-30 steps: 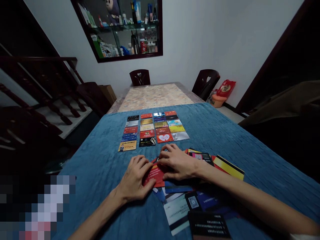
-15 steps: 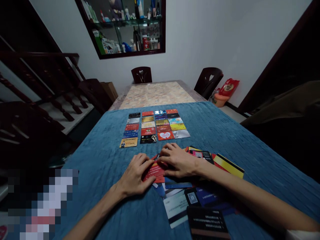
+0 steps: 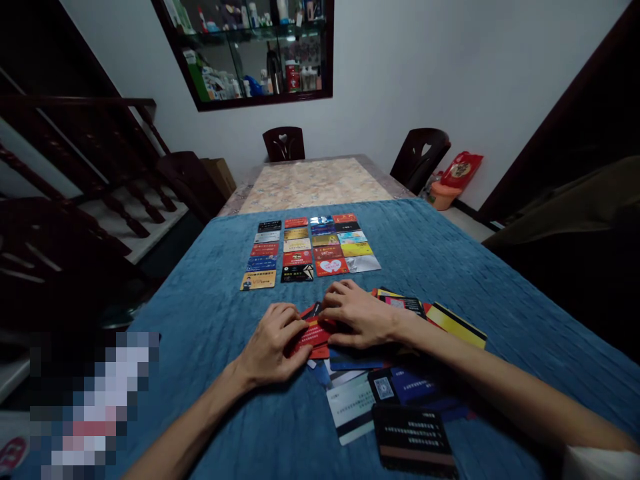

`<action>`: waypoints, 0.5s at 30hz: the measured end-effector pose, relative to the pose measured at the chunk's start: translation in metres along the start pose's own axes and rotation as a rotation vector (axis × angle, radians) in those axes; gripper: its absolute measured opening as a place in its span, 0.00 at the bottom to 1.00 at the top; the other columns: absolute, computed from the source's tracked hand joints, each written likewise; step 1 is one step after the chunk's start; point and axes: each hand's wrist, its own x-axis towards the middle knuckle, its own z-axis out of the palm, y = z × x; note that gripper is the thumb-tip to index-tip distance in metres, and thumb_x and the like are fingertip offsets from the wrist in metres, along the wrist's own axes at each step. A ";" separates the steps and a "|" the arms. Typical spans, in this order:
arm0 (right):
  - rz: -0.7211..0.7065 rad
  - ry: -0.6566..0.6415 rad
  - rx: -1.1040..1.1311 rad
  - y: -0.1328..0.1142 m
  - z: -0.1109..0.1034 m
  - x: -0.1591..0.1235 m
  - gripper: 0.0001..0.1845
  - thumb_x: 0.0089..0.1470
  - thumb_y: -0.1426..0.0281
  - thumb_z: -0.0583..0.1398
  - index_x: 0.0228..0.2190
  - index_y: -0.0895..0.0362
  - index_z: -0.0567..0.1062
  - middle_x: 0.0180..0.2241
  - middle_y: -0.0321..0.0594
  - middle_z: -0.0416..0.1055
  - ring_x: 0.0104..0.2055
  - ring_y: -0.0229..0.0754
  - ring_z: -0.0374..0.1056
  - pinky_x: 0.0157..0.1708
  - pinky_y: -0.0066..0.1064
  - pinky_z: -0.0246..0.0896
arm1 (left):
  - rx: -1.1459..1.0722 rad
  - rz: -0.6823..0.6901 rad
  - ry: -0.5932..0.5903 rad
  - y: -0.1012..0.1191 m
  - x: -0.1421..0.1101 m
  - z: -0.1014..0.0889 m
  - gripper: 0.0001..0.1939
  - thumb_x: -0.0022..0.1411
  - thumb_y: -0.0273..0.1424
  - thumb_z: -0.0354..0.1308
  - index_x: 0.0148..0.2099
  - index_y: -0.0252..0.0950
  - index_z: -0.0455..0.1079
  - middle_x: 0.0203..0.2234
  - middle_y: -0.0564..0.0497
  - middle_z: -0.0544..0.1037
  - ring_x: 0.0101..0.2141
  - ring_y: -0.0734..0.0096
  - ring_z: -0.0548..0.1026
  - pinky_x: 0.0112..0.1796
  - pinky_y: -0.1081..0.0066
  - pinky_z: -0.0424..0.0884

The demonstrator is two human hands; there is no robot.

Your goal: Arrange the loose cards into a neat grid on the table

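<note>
A red card (image 3: 313, 335) with printed lines of text lies at the left edge of a loose heap of cards. My left hand (image 3: 274, 345) holds its left end, thumb at the near edge and fingers curled over the far edge. On its right end are the bent fingers of my right hand (image 3: 357, 316), whose palm hides part of the heap. Around and below the hands lie a pale green card (image 3: 350, 408), a black card (image 3: 415, 437), a dark blue card (image 3: 425, 390) and a yellow card (image 3: 457, 325) with a black stripe.
Beyond my hands, several cards lie face up in four columns, including an orange VIP card (image 3: 258, 280) and a red heart card (image 3: 331, 266). A blue cloth (image 3: 200, 293) covers the near table. Dark chairs (image 3: 284, 143) stand around it.
The whole scene shifts slightly in view as the camera tilts. Both hands stay at the red card, with hardly any movement of the fingers; the card rows look the same.
</note>
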 end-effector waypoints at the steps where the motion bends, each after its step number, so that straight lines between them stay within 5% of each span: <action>1: -0.002 0.002 0.000 0.000 0.000 0.000 0.18 0.60 0.57 0.59 0.44 0.57 0.78 0.43 0.46 0.74 0.47 0.49 0.60 0.48 0.43 0.50 | -0.001 0.002 0.007 0.000 0.000 0.000 0.11 0.61 0.31 0.58 0.46 0.37 0.74 0.38 0.44 0.77 0.42 0.59 0.73 0.45 0.56 0.71; 15: -0.030 0.056 -0.033 0.009 0.005 0.003 0.15 0.65 0.62 0.56 0.42 0.57 0.78 0.37 0.44 0.78 0.45 0.47 0.64 0.49 0.43 0.49 | -0.031 0.072 0.120 -0.012 0.000 0.005 0.11 0.72 0.30 0.48 0.45 0.35 0.73 0.34 0.47 0.81 0.38 0.65 0.77 0.41 0.63 0.71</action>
